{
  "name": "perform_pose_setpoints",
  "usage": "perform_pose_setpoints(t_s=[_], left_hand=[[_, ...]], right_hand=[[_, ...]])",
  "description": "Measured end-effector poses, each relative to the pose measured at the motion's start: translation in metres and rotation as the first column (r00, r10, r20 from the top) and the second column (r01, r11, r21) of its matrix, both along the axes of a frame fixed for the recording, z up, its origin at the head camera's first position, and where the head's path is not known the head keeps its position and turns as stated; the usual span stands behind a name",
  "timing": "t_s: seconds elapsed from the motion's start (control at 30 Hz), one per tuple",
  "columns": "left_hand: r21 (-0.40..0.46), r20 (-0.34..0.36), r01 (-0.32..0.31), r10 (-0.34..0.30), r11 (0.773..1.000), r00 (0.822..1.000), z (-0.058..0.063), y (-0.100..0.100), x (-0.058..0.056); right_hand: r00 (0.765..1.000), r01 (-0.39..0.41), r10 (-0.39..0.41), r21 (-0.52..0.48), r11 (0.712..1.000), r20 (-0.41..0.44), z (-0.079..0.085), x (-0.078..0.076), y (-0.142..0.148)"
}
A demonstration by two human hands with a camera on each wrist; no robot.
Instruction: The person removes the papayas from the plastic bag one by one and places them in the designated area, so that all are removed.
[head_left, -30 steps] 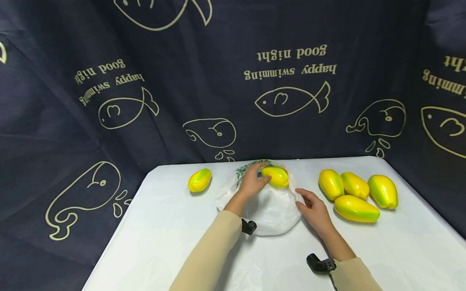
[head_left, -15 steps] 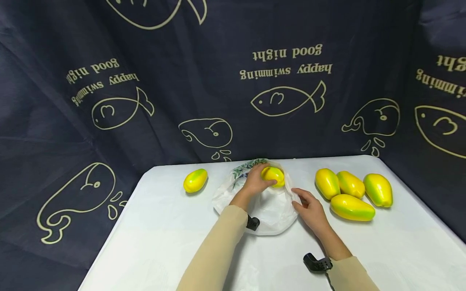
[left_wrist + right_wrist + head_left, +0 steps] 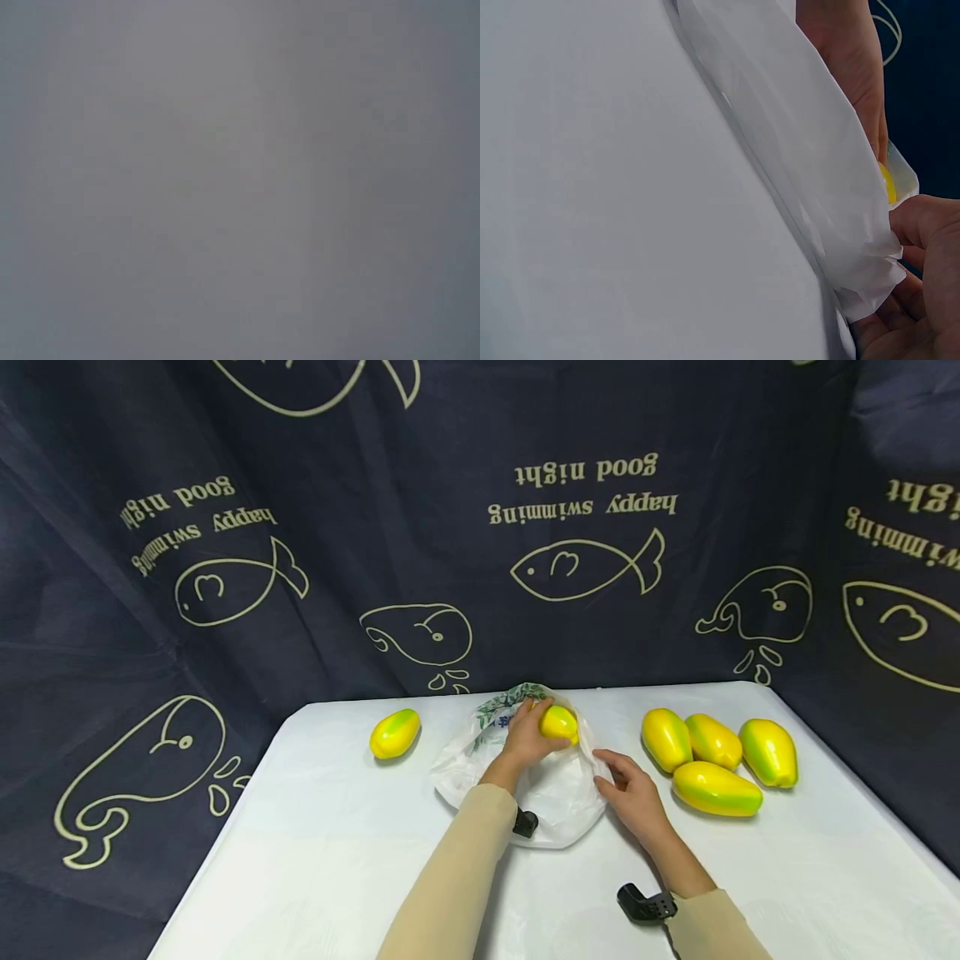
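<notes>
A white plastic bag (image 3: 558, 806) with green leaf print lies on the table, its mouth spread toward me. Inside the mouth, my left hand (image 3: 527, 742) holds a smooth yellow-green fruit (image 3: 560, 724), shaped like a mango or papaya, thumb at its near side. Parts of the fruit are hidden by the hand. At the bag's right side, my right hand (image 3: 628, 793) pinches the rim between thumb and fingers. The right wrist view shows the bag's edge (image 3: 870, 289) in the right hand (image 3: 922, 285), with the left hand (image 3: 847, 60) beyond the plastic.
One similar fruit (image 3: 395, 733) lies left of the bag. Several more, including a long front one (image 3: 717, 788), sit grouped on the right. A dark printed curtain (image 3: 420, 552) stands behind the white table (image 3: 300, 827). The left wrist view is a grey blur.
My left hand's thumb has come further round the fruit's near side, covering more of it. My right hand stays at the bag's rim. The whole head view has shifted slightly.
</notes>
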State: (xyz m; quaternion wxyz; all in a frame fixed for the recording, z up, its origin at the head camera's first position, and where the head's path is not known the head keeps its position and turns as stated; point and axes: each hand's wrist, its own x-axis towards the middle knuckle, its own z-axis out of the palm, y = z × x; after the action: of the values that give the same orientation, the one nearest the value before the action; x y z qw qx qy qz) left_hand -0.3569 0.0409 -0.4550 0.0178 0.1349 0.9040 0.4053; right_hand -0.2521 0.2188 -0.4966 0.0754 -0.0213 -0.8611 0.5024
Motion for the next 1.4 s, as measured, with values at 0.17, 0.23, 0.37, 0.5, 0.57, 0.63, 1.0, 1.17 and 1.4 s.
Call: perform_pose_setpoints(t_s=[0.17, 0.23, 0.37, 0.5, 0.57, 0.63, 1.0, 1.17, 1.4], left_hand=[[0.009, 0.013, -0.018, 0.018, 1.000, 1.000, -0.002, 0.000, -0.001], [0.019, 0.019, -0.022, 0.021, 1.000, 1.000, -0.002, 0.000, -0.001], [0.047, 0.012, -0.033, 0.033, 0.998, 0.999, -0.003, 0.002, 0.000], [0.068, -0.001, -0.052, 0.053, 0.996, 0.999, -0.004, 0.002, 0.001], [0.074, 0.001, -0.061, 0.061, 0.995, 0.998, -0.005, 0.002, 0.001], [0.079, 0.000, -0.068, 0.068, 0.995, 0.998, -0.005, 0.002, 0.000], [0.100, 0.022, -0.060, 0.058, 0.993, 0.998, -0.001, -0.003, 0.004], [0.092, -0.014, -0.025, 0.027, 0.995, 1.000, 0.005, -0.009, 0.007], [0.073, -0.055, 0.023, -0.019, 0.997, 0.998, 0.016, -0.020, 0.016]], right_hand=[[1.000, -0.001, 0.001, 0.001, 1.000, 0.001, -0.002, 0.000, -0.001], [1.000, 0.000, 0.000, 0.004, 1.000, -0.001, -0.002, 0.000, -0.002], [1.000, -0.001, 0.001, 0.004, 1.000, 0.001, 0.000, 0.001, -0.004], [1.000, -0.004, 0.004, -0.006, 1.000, 0.001, 0.001, 0.002, -0.005], [1.000, -0.004, 0.004, -0.004, 1.000, 0.000, 0.001, 0.002, -0.006], [1.000, -0.002, 0.002, 0.006, 1.000, 0.000, 0.001, 0.002, -0.006], [1.000, -0.004, 0.005, 0.028, 1.000, -0.009, -0.003, 0.000, -0.003], [1.000, 0.000, 0.000, 0.026, 1.000, -0.014, -0.005, 0.000, -0.002], [1.000, 0.009, -0.009, 0.010, 1.000, -0.005, -0.001, 0.002, -0.002]])
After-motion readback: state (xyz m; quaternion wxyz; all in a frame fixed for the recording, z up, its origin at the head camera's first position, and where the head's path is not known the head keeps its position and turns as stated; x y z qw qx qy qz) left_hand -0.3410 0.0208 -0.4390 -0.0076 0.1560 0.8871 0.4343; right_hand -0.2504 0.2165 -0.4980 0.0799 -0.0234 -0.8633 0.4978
